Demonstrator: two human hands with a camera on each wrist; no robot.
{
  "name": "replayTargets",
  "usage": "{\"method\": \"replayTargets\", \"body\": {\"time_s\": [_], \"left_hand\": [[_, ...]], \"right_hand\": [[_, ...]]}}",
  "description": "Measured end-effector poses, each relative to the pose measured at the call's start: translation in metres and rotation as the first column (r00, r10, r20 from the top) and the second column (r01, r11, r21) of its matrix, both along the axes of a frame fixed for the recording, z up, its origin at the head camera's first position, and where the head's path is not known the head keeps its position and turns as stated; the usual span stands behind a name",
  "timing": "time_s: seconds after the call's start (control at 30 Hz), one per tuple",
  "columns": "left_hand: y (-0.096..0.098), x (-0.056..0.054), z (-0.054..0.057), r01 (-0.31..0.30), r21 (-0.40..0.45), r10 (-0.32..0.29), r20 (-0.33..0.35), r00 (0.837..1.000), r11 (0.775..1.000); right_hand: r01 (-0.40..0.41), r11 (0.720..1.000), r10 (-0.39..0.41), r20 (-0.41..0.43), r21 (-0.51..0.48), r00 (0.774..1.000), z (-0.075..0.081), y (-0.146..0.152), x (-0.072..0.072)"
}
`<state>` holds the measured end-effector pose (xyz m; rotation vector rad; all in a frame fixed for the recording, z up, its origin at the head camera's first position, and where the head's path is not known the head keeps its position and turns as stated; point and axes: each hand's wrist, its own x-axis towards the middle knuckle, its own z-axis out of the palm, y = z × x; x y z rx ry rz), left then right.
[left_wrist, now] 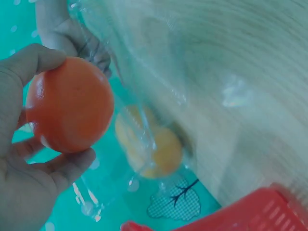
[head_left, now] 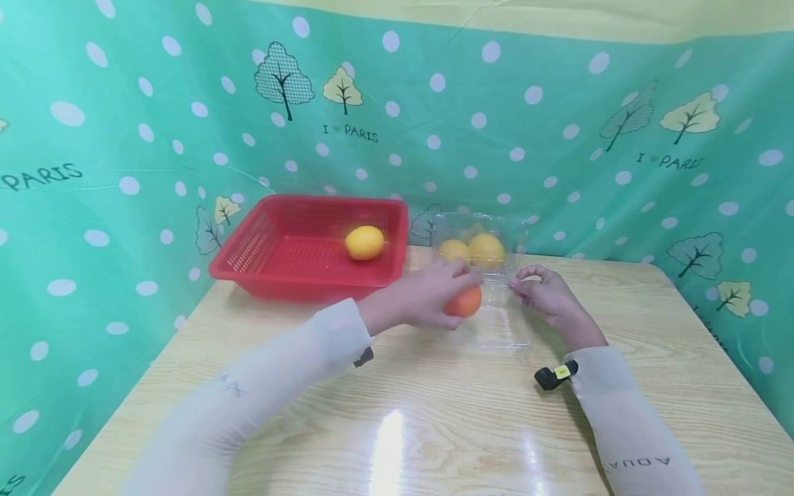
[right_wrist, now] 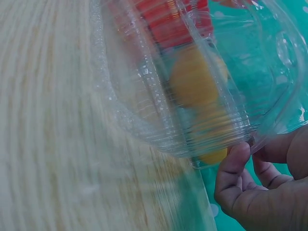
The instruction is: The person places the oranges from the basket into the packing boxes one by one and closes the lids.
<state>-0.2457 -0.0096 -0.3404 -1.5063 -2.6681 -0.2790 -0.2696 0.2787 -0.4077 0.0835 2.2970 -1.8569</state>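
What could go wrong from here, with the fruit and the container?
The round orange fruit could slip and roll away if the left hand loosens its grip. The clear container might shift or tip, since the right hand pinches it at the edge; the yellow fruits inside could then roll too.

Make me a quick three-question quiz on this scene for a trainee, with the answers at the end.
1. What is the left hand holding? A) a green fruit, B) a round orange fruit, C) nothing.
2. True or false: in the head view, a yellow fruit lies toward the right end of the red basket.
3. Which hand is at the edge of the clear plastic container, and what is it doing?

Key:
1. B.
2. True.
3. The right hand; its thumb and fingers pinch the edge.
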Motion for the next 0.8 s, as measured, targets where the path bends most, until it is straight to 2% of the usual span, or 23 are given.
{"method": "replayTargets", "body": {"time_s": [0.2, 0.3, 0.47, 0.8], "left_hand": [[0.01, 0.001, -0.007, 0.042, -0.052, -0.042, -0.011, 0.999, 0.998], [0.014, -0.001, -0.012, 0.039, -0.075, -0.042, -0.033, 0.999, 0.996], [0.018, -0.005, -0.021, 0.026, -0.099, -0.029, -0.031, 0.999, 0.995], [0.024, -0.005, -0.023, 0.026, -0.147, -0.033, -0.049, 0.998, 0.989]], "right_hand": [[0.003, 1.0, -0.003, 0.006, 0.009, 1.0, 0.001, 0.0, 0.0], [-0.001, 1.0, 0.001, 0.006, 0.011, 1.0, 0.001, 0.0, 0.0], [-0.002, 1.0, 0.002, 0.009, 0.022, 1.0, 0.0, 0.0, 0.0], [0.011, 1.0, -0.011, 0.016, 0.023, 1.0, 0.001, 0.001, -0.003]]}}
